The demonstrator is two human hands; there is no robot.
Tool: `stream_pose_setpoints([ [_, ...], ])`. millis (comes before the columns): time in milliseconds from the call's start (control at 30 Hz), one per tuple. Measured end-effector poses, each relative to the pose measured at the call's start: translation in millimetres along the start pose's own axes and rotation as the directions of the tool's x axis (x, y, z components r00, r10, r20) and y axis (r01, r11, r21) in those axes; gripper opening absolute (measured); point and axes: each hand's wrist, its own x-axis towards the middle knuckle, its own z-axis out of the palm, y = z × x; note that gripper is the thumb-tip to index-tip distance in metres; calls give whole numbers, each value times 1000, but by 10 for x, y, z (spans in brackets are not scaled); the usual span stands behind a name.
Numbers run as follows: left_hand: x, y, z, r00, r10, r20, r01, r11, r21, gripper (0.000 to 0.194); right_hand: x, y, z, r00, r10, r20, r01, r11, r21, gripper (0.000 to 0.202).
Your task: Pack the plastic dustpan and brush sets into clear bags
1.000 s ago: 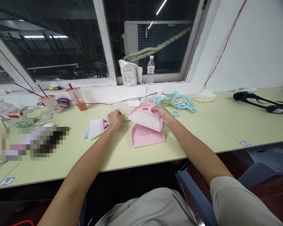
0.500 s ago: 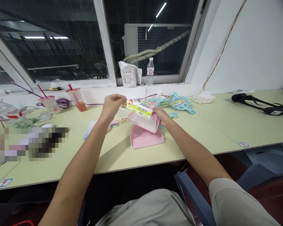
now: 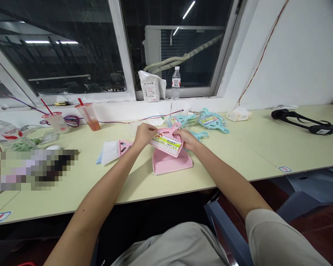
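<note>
My right hand (image 3: 188, 139) is closed on the right side of a small pink dustpan (image 3: 170, 130), tilted above the table. A white-bristled brush lies in it, largely covered by a yellow-green printed label card (image 3: 166, 141). At the card's left end, my left hand (image 3: 145, 134) pinches its edge with closed fingers. Directly below, another pink dustpan (image 3: 172, 162) rests on the table, its back part hidden by the held one. A pink brush (image 3: 115, 150) with white bristles lies left of my left hand, a blue-bristled brush (image 3: 99, 158) beside it.
Wrapped turquoise dustpan sets (image 3: 212, 121) lie behind my right hand. Drink cups with red straws (image 3: 89, 117) stand at back left, near a large bottle (image 3: 7, 131). A tissue pack (image 3: 238, 114) and black headset (image 3: 305, 122) are to the right. A water bottle (image 3: 176, 84) stands on the sill.
The label card has come down from a raised, tilted position to lie across the held brush's bristles. My left hand has moved down and right with it.
</note>
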Motion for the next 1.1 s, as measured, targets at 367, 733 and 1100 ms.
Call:
stream_pose_setpoints([
  [367, 26, -157, -28, 987, 65, -145, -49, 993, 109, 23, -46, -31, 51, 999, 26, -19, -25, 998, 56, 16],
  [733, -31, -325, -375, 800, -548, 244, 547, 502, -669, 32, -83, 23, 399, 997, -26, -76, 42, 973, 226, 20],
  [1100, 77, -545, -617, 800, -427, 423, 585, 393, -710, 34, 257, -26, 771, 999, -37, 8, 35, 972, 231, 11],
])
